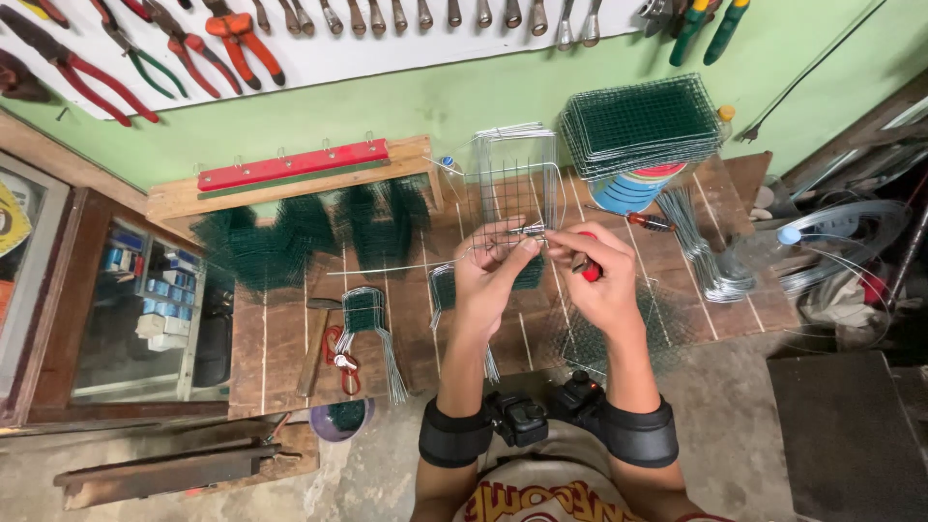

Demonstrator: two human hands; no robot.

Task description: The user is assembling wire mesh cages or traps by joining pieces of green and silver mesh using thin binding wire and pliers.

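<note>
Wire cage: one grey wire cage [515, 184] stands on the bench [280, 338], just beyond both hands; its near lower edge is at the fingertips.
Left hand: left hand [491, 280] is closed, fingers pinched on the cage's near wire.
Right hand: right hand [607, 280] is closed around one pair of red-handled pliers [586, 266], their tip at the same wire.
Wrists: two black wristbands [454, 435], one on each forearm, each carrying a small black device.
Mesh stack: one stack of green mesh panels [640, 124] lies on a round blue, white and red tub [633, 186], right of the cage.
Bent mesh: several dark green folded mesh pieces [309, 232] stand in a row to the left of the cage.
Small parts: two smaller wire-and-mesh pieces [367, 319] lie near the front of the bench; one bundle of wire loops [710, 256] lies at the right.
Tools: one hammer [314, 343] and one red-handled screwdriver [646, 221] lie on the bench.
Wall: a white board [387, 48] holds about six red, orange and green pliers, then a row of metal tools.
Rail: one red strip [290, 164] sits along a wooden ledge behind the bent mesh.
</note>
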